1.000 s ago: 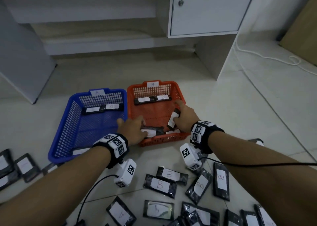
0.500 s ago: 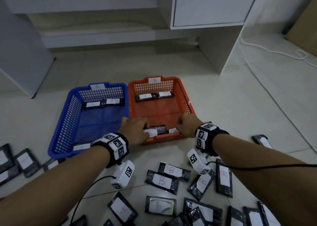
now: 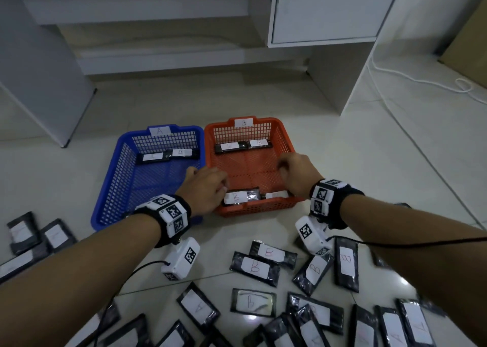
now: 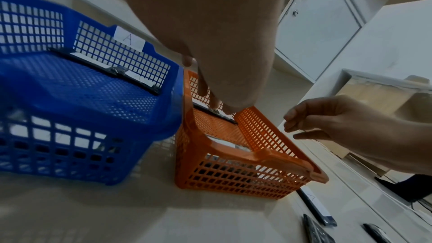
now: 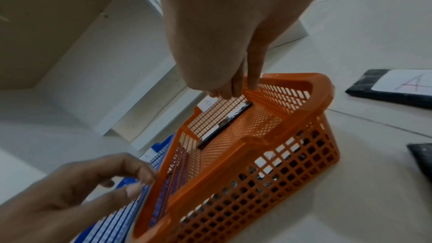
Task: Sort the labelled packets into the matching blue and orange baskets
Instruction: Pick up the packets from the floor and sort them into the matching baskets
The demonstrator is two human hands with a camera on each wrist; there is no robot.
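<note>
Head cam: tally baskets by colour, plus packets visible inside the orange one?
Blue plastic mesh basket: 1
Orange plastic mesh basket: 1
Black foil packets with white labels visible in the orange basket: 4 (two by the far wall, two by the near wall)
Total: 6

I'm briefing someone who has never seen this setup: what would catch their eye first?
Two mesh baskets side by side on the tiled floor: the blue basket tagged A on the left, the orange basket tagged B on the right, each with labelled packets inside. The left hand and right hand both hover over the orange basket, holding nothing. Nearer the camera lies a scatter of black packets with handwritten A and B labels.
</note>
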